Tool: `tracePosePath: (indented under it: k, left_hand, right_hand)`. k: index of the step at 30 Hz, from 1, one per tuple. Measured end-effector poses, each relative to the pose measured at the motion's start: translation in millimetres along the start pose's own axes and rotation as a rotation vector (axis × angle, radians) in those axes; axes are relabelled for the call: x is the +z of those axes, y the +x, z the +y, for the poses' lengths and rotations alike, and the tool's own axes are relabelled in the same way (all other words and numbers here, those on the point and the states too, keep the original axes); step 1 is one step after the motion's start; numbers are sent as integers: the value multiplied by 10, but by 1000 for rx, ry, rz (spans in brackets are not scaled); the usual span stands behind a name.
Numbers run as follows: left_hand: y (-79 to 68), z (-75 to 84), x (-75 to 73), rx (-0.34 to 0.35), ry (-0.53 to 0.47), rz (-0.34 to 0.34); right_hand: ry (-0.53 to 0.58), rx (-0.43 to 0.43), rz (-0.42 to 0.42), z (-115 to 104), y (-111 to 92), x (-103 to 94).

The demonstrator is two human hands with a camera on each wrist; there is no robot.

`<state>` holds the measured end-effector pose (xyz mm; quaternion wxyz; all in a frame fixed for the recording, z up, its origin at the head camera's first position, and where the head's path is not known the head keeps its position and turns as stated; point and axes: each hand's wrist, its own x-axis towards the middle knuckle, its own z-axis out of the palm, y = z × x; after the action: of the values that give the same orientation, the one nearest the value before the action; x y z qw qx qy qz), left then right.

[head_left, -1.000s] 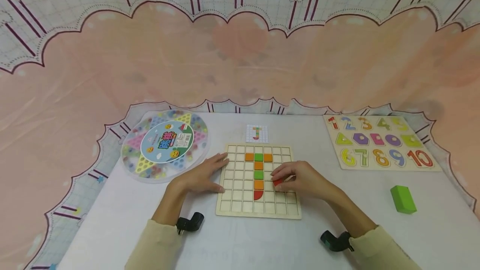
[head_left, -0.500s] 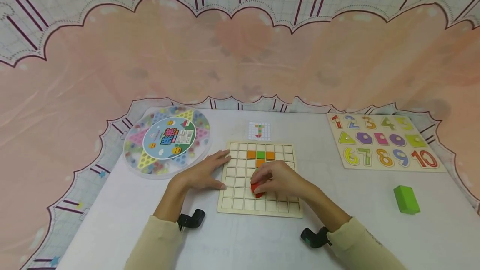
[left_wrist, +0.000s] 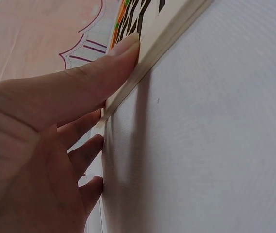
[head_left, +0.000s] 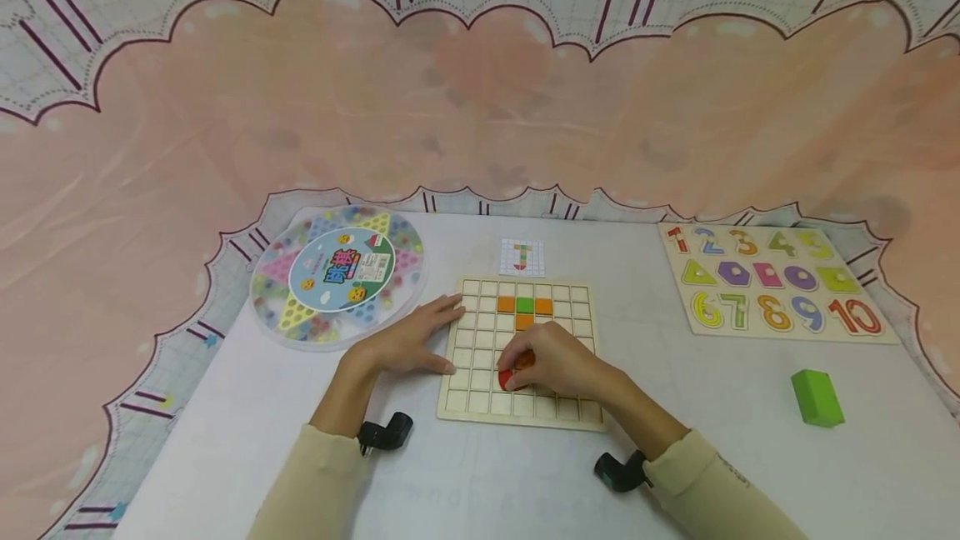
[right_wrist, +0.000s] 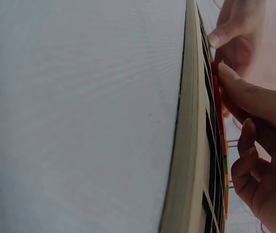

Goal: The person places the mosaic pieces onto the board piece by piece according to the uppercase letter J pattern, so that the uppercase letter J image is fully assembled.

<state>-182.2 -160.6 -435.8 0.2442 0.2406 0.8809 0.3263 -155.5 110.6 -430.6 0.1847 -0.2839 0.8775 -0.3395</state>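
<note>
A wooden grid board (head_left: 468,402) lies flat, with orange squares (head_left: 506,304) and a green square (head_left: 525,305) set in its upper cells. My right hand (head_left: 558,361) is over the lower middle of the board and pinches a red piece with a curved edge (head_left: 505,379) between thumb and fingers. In the right wrist view the red piece (right_wrist: 215,67) is at the board's surface under the thumb tip. The lower part of the coloured column is hidden by this hand. At the board's left edge rests my left hand (head_left: 401,344), fingers extended, its thumb (left_wrist: 94,73) on the rim.
A small pattern card (head_left: 522,258) lies behind the board. To the left is a round Chinese checkers set (head_left: 337,277); a number and shape puzzle (head_left: 776,282) lies back right. Nearer on the right stands a green block (head_left: 817,398). Patterned cloth hangs behind the white table.
My right hand has carried the red piece leftward, from right of the coloured column to the cell left of its bottom. The left hand stays at the board's edge.
</note>
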Motion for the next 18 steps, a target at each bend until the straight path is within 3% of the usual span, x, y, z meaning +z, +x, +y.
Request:
tracePosePath:
  k: [18]
  left_hand:
    - [-5, 23, -12, -13, 7, -2]
  right_hand:
    - [-32, -43, -43, 25, 49, 7]
